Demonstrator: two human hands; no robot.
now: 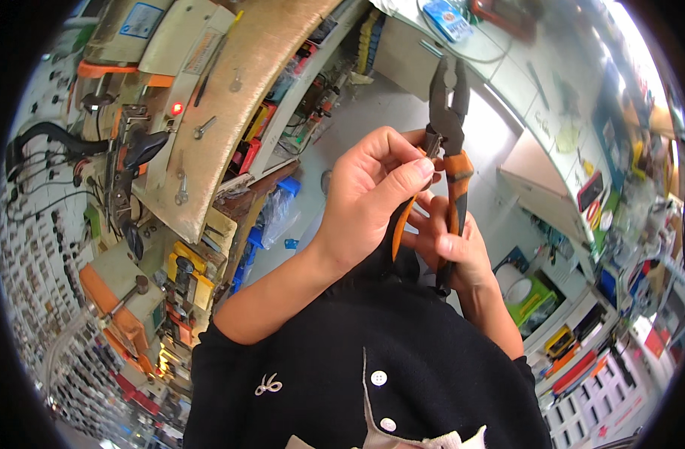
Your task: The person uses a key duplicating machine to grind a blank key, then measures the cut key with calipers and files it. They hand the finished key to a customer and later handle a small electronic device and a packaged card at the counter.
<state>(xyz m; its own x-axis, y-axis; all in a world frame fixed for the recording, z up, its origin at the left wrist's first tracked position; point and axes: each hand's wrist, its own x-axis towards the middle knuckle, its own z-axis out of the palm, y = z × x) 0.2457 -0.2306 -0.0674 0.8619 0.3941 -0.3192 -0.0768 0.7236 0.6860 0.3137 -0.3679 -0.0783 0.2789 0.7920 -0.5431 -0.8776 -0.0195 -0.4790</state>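
Left hand (380, 187) pinched combination pliers (451, 129) near the pivot; right hand (466, 251) gripped a handle, jaws parted. Apparent step: pivot handling; next move likely required steady handles.

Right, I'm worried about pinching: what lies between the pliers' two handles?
Fingers of the right hand show between the handles in the head view.

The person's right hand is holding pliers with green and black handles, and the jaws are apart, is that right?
Not quite: the handles are orange and black, not green and black, as the head view shows. The right hand does hold the pliers, and the jaws are apart.
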